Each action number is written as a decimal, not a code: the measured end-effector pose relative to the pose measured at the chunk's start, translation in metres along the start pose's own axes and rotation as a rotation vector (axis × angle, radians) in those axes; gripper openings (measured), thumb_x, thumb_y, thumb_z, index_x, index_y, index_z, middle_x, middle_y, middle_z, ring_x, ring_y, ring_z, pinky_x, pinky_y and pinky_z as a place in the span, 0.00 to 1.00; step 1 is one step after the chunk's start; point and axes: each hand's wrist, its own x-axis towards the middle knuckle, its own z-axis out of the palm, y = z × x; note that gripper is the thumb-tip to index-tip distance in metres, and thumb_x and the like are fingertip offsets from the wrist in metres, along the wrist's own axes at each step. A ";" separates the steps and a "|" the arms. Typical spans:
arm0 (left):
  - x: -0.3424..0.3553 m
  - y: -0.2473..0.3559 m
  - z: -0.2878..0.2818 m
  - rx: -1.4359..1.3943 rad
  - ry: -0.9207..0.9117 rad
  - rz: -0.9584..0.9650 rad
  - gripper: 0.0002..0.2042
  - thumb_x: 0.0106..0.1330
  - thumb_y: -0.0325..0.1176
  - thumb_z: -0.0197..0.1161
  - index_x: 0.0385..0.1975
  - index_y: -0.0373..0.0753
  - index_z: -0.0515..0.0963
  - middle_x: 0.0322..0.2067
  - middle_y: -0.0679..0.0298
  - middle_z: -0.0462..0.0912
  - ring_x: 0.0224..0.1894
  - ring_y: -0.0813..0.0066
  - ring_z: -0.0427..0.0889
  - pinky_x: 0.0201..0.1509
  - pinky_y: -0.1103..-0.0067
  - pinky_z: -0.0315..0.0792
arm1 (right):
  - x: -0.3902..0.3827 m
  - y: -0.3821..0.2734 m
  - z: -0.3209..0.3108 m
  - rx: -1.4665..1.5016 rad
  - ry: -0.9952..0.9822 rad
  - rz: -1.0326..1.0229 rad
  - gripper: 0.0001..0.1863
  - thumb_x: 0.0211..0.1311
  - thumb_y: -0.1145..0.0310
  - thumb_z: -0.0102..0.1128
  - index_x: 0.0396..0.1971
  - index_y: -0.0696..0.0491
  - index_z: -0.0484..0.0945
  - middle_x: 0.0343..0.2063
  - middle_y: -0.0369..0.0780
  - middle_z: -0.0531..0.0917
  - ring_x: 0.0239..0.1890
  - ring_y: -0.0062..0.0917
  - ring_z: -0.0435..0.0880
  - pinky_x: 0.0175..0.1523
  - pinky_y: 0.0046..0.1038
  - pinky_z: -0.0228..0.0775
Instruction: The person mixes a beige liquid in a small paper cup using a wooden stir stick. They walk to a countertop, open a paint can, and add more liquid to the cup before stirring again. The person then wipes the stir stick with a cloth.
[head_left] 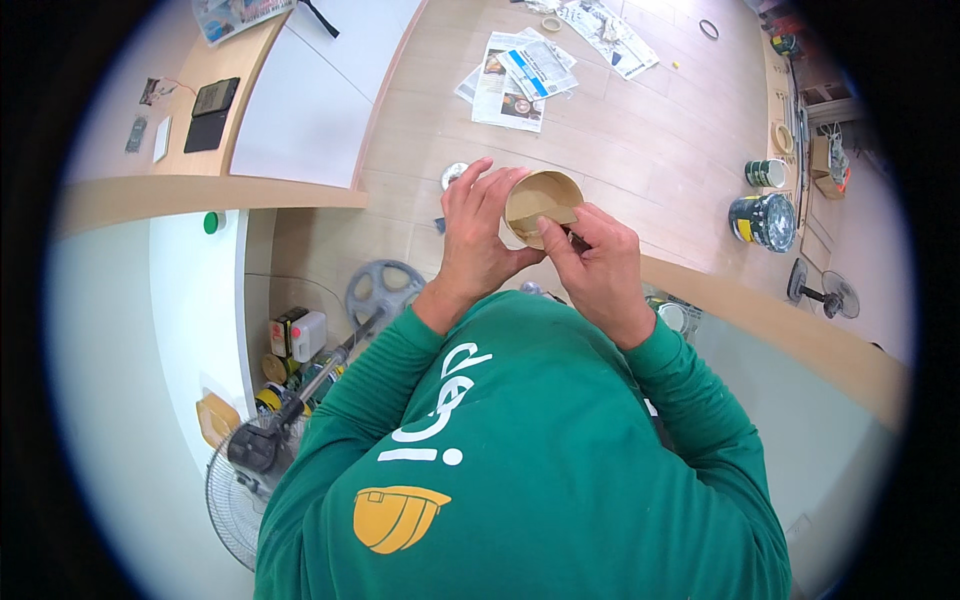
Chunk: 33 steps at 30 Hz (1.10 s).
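Observation:
In front of my chest, my left hand is wrapped round the left side of a tan, hollow round thing, like a wide tape roll or a tub. Its mouth faces up toward me. At its near right rim, my right hand is closed, thumb and fingers pinching a flat tan piece that reaches across the mouth. Whether this piece is part of the round thing I cannot tell. Something dark shows under the right fingers, mostly hidden.
Newspaper sheets lie on the wooden floor ahead. Paint buckets and a small fan stand at the right. To the left are a wooden counter, a large fan and several containers. A wooden ledge runs close on my right.

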 end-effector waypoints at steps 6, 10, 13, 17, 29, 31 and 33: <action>0.032 -0.047 -0.024 0.029 0.005 0.023 0.49 0.44 0.43 0.91 0.71 0.43 0.75 0.65 0.59 0.82 0.75 0.45 0.72 0.78 0.53 0.62 | 0.050 -0.001 0.014 -0.166 0.034 -0.001 0.09 0.69 0.69 0.74 0.32 0.57 0.84 0.28 0.47 0.83 0.27 0.43 0.82 0.33 0.40 0.74; 0.052 -0.064 -0.035 0.042 0.022 0.019 0.49 0.44 0.43 0.91 0.71 0.42 0.75 0.65 0.59 0.82 0.74 0.45 0.72 0.79 0.54 0.62 | 0.081 -0.019 0.024 0.019 0.011 0.103 0.05 0.68 0.71 0.74 0.36 0.56 0.88 0.30 0.46 0.84 0.28 0.43 0.84 0.35 0.40 0.76; 0.064 -0.072 -0.034 0.054 0.064 0.025 0.49 0.45 0.43 0.91 0.71 0.42 0.75 0.65 0.59 0.82 0.74 0.45 0.72 0.79 0.53 0.62 | 0.095 -0.014 0.037 0.006 -0.047 0.017 0.04 0.68 0.72 0.73 0.39 0.55 0.89 0.31 0.45 0.84 0.30 0.41 0.85 0.36 0.39 0.77; 0.074 -0.076 -0.034 0.073 0.073 -0.021 0.49 0.45 0.43 0.91 0.71 0.42 0.75 0.65 0.59 0.81 0.75 0.45 0.72 0.79 0.53 0.62 | 0.120 0.002 0.020 -0.144 -0.050 -0.092 0.04 0.67 0.73 0.74 0.40 0.54 0.90 0.32 0.44 0.85 0.31 0.40 0.87 0.37 0.38 0.79; 0.094 -0.065 -0.005 0.101 0.117 -0.121 0.49 0.44 0.43 0.91 0.71 0.44 0.75 0.64 0.62 0.82 0.75 0.45 0.70 0.76 0.52 0.61 | 0.132 0.009 0.004 -0.301 -0.145 -0.501 0.09 0.62 0.72 0.75 0.42 0.49 0.89 0.32 0.36 0.86 0.36 0.33 0.89 0.37 0.35 0.83; 0.092 -0.063 0.001 0.098 0.115 -0.128 0.49 0.43 0.42 0.92 0.71 0.45 0.76 0.64 0.62 0.82 0.75 0.45 0.70 0.76 0.52 0.61 | 0.134 0.009 0.006 -0.160 -0.164 -0.382 0.07 0.63 0.73 0.74 0.40 0.53 0.88 0.31 0.39 0.86 0.34 0.36 0.89 0.36 0.35 0.81; 0.093 -0.062 0.004 0.084 0.126 -0.114 0.50 0.42 0.42 0.92 0.71 0.45 0.76 0.64 0.62 0.82 0.75 0.46 0.70 0.76 0.52 0.61 | 0.135 0.005 0.006 0.005 -0.185 -0.180 0.05 0.65 0.74 0.74 0.38 0.55 0.88 0.31 0.41 0.85 0.32 0.37 0.88 0.36 0.34 0.80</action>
